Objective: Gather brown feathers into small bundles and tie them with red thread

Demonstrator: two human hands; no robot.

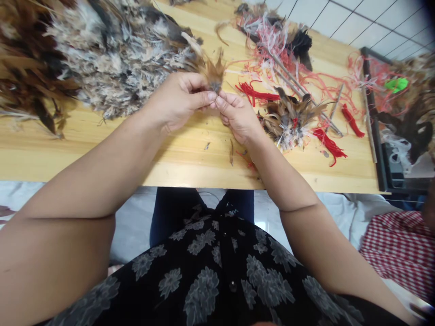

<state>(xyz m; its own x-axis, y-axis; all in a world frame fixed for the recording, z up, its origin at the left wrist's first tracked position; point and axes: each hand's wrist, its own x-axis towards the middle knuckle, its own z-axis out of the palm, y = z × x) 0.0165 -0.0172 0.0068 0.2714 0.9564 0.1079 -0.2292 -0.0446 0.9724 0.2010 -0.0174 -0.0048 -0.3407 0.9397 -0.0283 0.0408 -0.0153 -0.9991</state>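
A small tuft of brown feathers [215, 72] stands up between my fingertips, its fluffy grey base pinched low down. My left hand [185, 97] grips that base between thumb and forefinger. From the other side, my right hand [238, 113] is closed on the same base, fingertips touching the left ones. Just left of my hands lies a broad heap of grey and white feathers [125, 59]. To the right of my right hand rests a bundle of brown feathers [292, 117] with white fluff and a bit of red at its middle.
Brown feathers [30, 59] pile up at the far left of the wooden table [84, 158]. Red yarn [329, 142], pink and white strings [261, 40] and thin sticks [295, 83] lie at the right. A dark-framed tray [374, 122] of feathers and scraps stands at the right end.
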